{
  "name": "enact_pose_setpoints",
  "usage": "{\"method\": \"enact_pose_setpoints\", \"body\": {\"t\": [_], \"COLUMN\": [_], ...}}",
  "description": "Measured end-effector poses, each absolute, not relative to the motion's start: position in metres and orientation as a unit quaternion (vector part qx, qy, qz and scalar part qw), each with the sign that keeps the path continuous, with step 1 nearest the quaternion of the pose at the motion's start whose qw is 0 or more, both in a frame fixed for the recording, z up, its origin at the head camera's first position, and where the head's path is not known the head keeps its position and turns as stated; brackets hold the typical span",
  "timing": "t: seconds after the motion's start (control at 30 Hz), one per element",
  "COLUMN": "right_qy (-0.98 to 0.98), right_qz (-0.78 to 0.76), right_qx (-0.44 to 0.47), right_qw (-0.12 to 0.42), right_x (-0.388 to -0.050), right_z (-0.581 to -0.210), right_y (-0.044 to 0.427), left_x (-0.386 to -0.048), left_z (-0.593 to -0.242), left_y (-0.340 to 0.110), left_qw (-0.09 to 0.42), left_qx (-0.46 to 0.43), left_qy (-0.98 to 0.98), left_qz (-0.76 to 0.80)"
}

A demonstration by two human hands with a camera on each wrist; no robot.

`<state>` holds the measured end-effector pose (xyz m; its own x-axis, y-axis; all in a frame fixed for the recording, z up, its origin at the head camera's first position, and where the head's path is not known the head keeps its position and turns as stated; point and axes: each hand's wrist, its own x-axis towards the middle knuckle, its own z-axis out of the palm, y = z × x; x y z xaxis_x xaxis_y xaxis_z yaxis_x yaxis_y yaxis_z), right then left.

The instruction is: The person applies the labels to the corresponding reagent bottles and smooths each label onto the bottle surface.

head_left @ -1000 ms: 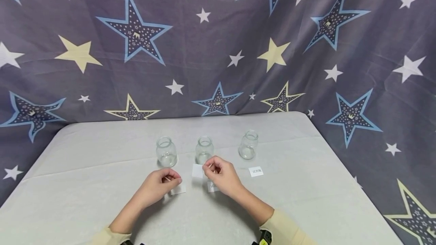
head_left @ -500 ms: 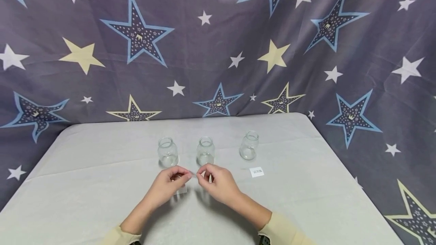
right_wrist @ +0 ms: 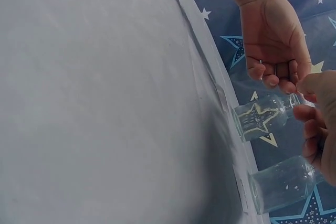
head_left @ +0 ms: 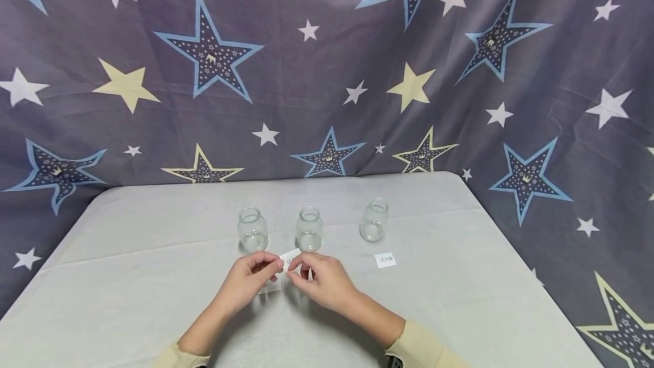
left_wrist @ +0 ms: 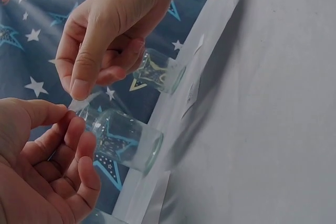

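In the head view, my left hand and right hand meet in front of the jars. Between thumb and fingers, both pinch a small white paper label with dark printed characters, held above the table. The left wrist view shows the label's edge between the fingertips of both hands. Behind them stand a left glass jar, a middle glass jar and a right glass jar, all upright, unlidded and see-through. Another white label lies partly hidden beneath my left hand.
A printed label lies in front of the right jar. One more label shows on the table in the left wrist view; my right hand hides it in the head view. A star-patterned curtain rises behind the pale cloth-covered table.
One second ago my right hand alone held the label, blank face showing. My left hand has risen and moved right to pinch it too, and the label has turned to show its print.
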<state>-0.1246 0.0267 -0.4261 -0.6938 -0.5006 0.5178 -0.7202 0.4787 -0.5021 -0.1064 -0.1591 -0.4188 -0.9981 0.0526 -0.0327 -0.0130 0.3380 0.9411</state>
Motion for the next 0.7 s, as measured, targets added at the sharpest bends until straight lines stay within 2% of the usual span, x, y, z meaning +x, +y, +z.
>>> {"method": "enact_pose_setpoints", "body": {"t": [0.43, 0.7], "right_qy": [-0.851, -0.849], "right_qz": [0.436, 0.447], "right_qx": [0.274, 0.273], "right_qw": [0.105, 0.073], "right_x": [-0.137, -0.144], "right_z": [-0.426, -0.429], "right_y": [0.034, 0.031], "left_x": [-0.107, -0.107], "left_z": [-0.417, -0.416], "left_y": [-0.167, -0.169], "left_qw": [0.040, 0.030], "left_qx": [0.005, 0.008], "left_qy": [0.824, 0.837], "left_qz": [0.565, 0.546]}}
